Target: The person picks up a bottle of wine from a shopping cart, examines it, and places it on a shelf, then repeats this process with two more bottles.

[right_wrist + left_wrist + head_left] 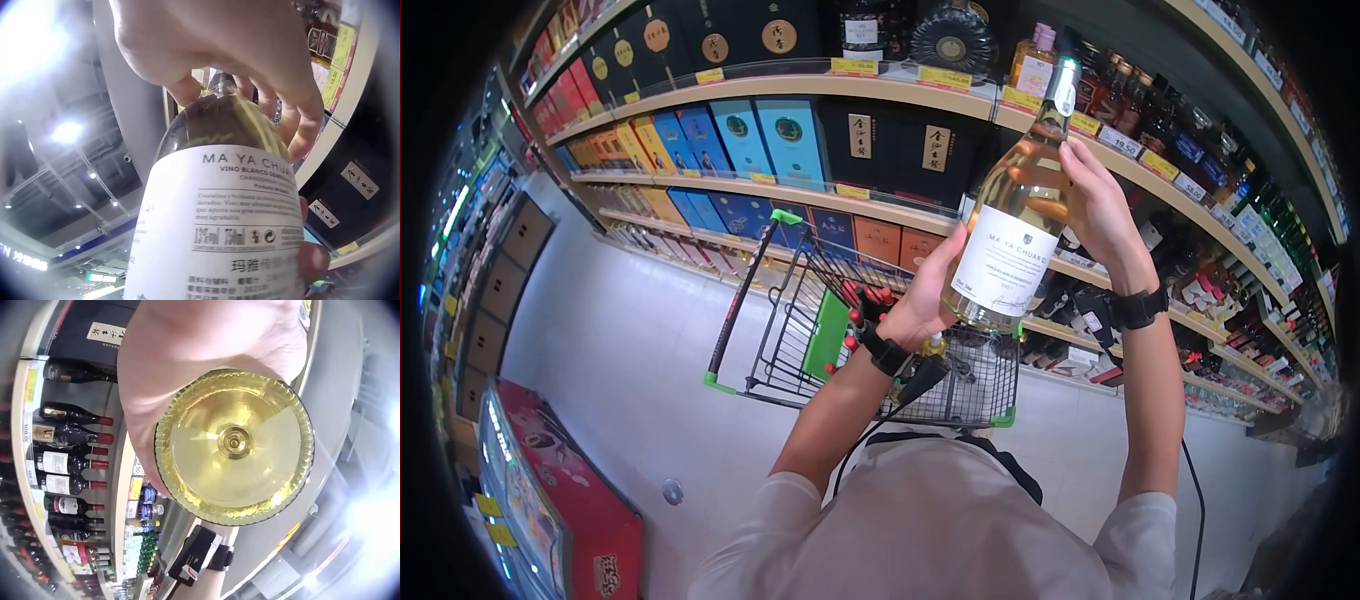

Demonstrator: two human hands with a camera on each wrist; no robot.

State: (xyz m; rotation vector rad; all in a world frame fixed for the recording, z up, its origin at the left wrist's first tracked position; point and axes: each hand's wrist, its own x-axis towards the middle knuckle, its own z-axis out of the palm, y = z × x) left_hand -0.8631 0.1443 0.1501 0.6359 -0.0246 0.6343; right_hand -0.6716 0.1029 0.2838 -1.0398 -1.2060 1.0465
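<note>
A clear wine bottle [1010,235] with pale yellow contents and a white label is held tilted up before the chest, its neck toward the upper right. My right hand [1100,205] grips it round the shoulder below the neck; in the right wrist view that hand [231,50] curls over the bottle [219,219], whose printed label faces the camera. Around the lower part, near the base, my left hand [925,295] holds the bottle. The left wrist view shows the round glass base of the bottle [234,447] against the palm of the left hand [200,344].
A shopping cart [800,345] with red-capped bottles and a green panel stands below the hands. Shelves [900,75] of boxed and bottled drinks run across the front and right. A red display case [580,480] stands at the lower left, with pale floor [650,350] beside it.
</note>
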